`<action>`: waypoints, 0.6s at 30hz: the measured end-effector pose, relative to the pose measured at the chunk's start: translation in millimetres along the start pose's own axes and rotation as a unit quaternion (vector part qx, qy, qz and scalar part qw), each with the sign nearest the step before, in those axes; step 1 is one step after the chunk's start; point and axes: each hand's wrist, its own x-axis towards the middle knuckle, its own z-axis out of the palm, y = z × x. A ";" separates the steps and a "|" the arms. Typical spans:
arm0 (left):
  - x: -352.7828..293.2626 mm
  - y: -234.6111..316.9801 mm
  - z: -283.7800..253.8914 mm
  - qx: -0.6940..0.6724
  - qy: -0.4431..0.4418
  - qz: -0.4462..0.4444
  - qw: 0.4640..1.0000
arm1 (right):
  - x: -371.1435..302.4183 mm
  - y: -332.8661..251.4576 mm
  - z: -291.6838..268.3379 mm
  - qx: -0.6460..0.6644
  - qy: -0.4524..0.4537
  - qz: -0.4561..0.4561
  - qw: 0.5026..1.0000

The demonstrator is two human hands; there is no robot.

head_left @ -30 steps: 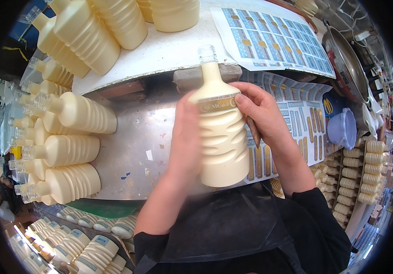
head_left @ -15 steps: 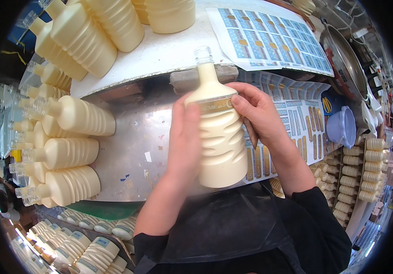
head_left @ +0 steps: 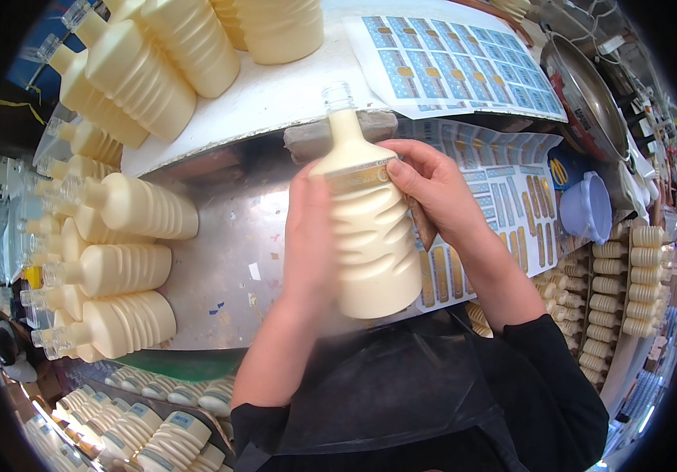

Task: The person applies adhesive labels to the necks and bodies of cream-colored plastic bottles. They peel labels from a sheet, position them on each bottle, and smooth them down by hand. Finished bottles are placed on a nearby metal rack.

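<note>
The grip of the right hand (head_left: 435,189) clasps a cream bottle (head_left: 376,263), the thumb on the right end of its gold label (head_left: 356,180) and a brown pointed piece (head_left: 423,225) below the fingers. The left hand (head_left: 309,232), blurred, lies along the bottle's left side; whether it grasps or only presses, I cannot tell. The bottle's clear neck (head_left: 337,97) points away from the body, over the metal tabletop (head_left: 224,271). To the right lie a label sheet (head_left: 511,203) and a purple bucket (head_left: 584,211); to the left, stacked bottles (head_left: 130,271).
</note>
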 end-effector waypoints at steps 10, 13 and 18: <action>4.2 0.6 -8.4 0.004 -0.024 -0.018 1.000 | -17.8 -9.5 -9.4 -0.151 0.204 -0.246 0.935; 5.5 -2.1 -11.4 -0.031 -0.026 -0.033 0.999 | -31.8 -9.6 17.0 -0.386 0.109 -0.435 0.806; 3.0 10.5 -9.0 -0.163 -0.003 -0.112 0.980 | -28.3 -22.8 34.0 -0.459 0.064 -0.554 0.691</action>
